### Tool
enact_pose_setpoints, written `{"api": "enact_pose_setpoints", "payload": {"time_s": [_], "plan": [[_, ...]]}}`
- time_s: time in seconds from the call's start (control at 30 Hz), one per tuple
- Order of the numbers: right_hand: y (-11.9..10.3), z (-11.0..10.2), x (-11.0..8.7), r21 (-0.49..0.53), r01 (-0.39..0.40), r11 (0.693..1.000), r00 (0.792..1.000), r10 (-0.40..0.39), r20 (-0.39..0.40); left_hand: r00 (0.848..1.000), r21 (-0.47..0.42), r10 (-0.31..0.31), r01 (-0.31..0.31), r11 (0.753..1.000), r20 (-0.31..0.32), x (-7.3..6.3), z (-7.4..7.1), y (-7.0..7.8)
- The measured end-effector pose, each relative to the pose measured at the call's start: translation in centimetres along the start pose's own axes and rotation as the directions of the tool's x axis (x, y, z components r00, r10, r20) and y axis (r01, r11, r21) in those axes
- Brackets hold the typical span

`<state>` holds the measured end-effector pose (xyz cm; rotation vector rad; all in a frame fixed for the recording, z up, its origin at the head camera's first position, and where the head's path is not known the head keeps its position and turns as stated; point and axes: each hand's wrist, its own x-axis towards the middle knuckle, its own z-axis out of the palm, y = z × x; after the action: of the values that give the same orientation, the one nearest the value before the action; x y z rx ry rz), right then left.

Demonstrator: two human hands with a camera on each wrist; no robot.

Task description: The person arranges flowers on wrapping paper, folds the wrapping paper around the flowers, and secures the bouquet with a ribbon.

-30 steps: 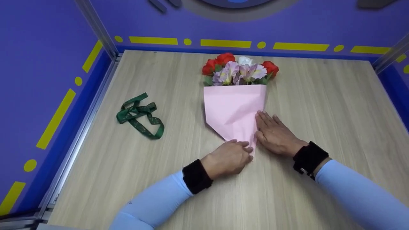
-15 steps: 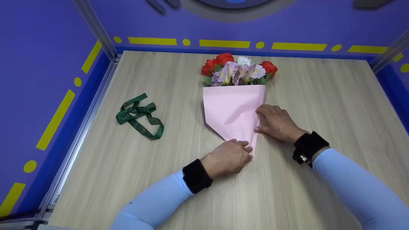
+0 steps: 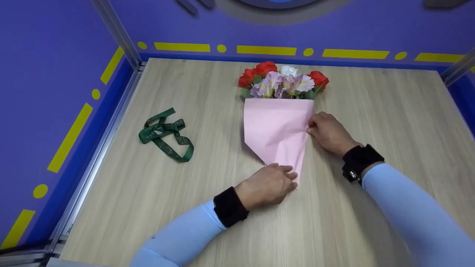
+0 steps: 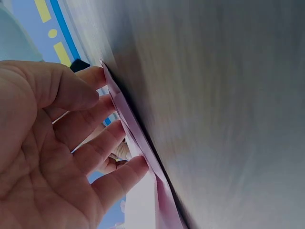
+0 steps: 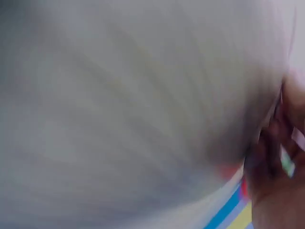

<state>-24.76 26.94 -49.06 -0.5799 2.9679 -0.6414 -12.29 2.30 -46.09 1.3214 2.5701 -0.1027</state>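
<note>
A bouquet of red, white and lilac flowers (image 3: 284,81) lies on the table, wrapped in pink wrapping paper (image 3: 272,122) that narrows to a point toward the person. My left hand (image 3: 267,185) rests on the lower tip of the paper. In the left wrist view, its fairly straight fingers (image 4: 119,179) press their tips against the paper's surface. At the paper's right edge, below the flower heads, my right hand (image 3: 331,133) pinches the edge between thumb and curled fingers. The right wrist view is blurred, with that hand (image 5: 279,157) at its right border.
A loosely looped green ribbon (image 3: 165,133) lies on the wooden table (image 3: 207,215), left of the bouquet. Blue panels (image 3: 66,74) with yellow marks stand along the back and sides. A metal rail (image 3: 98,159) follows the table's left edge.
The right hand has gone from lying flat along the paper's right edge to pinching it, and has moved up toward the flowers. The left hand stays on the lower tip.
</note>
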Motion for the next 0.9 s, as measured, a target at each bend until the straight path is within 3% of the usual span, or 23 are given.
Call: {"api": "enact_pose_setpoints", "payload": {"time_s": [0.1, 0.17, 0.27, 0.43, 0.73, 0.9], "plan": [[-2.1, 1.4, -1.8, -0.207, 0.055, 0.977, 0.997, -0.067, -0.048, 1.0, 0.009, 0.009, -0.009, 1.0, -0.006, -0.2, 0.0, -0.1], [-3.2, 2.0, -2.7, -0.278, 0.08, 0.957, 0.996, -0.089, -0.022, 1.0, 0.015, 0.019, -0.019, 1.0, -0.022, -0.4, 0.0, -0.1], [-3.9, 2.2, -3.1, -0.26, 0.052, 0.964, 0.996, -0.032, 0.08, 0.998, 0.045, 0.04, -0.038, 0.998, -0.04, -0.4, -0.1, -0.1], [-3.0, 1.5, -2.4, -0.252, -0.026, 0.967, 0.976, 0.078, 0.202, 0.997, 0.074, 0.057, -0.054, 0.996, -0.042, -0.4, -0.2, -0.1], [-1.6, 0.8, -1.5, -0.195, -0.053, 0.979, 0.955, 0.107, 0.276, 0.996, 0.113, 0.07, -0.063, 0.992, -0.059, -0.3, -0.3, 0.0], [-1.1, 0.5, -0.7, -0.199, -0.072, 0.977, 0.953, 0.127, 0.276, 0.997, 0.096, 0.063, -0.058, 0.994, -0.05, -0.2, -0.3, 0.2]]}}
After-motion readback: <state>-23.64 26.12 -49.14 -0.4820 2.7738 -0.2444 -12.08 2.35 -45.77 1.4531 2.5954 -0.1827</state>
